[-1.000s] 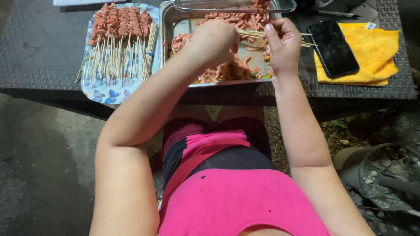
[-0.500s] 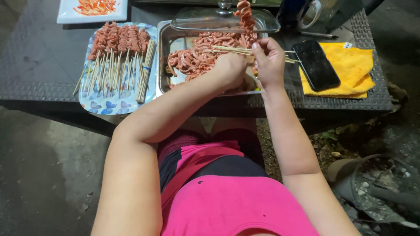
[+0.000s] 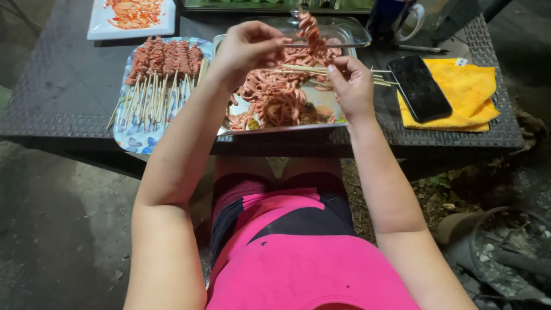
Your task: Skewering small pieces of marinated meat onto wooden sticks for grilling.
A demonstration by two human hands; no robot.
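From the head view, the left hand (image 3: 247, 49) pinches a thin skewer (image 3: 298, 45) level above the metal tray (image 3: 275, 129) near the tabletop's (image 3: 63, 109) front edge, so loose meat (image 3: 275, 97) sits right below. The right hand (image 3: 351, 86), wrist bent up, grips a bundle of sticks (image 3: 367, 76) and steadies the meat strip (image 3: 313, 37) threaded on the skewer; finished skewers (image 3: 163, 63) lie on the plate (image 3: 129, 138) to the left.

Shiny metal tray (image 3: 287, 127), wooden skewers (image 3: 146, 97), matt yellow cloth (image 3: 473, 95), woven table (image 3: 63, 86).
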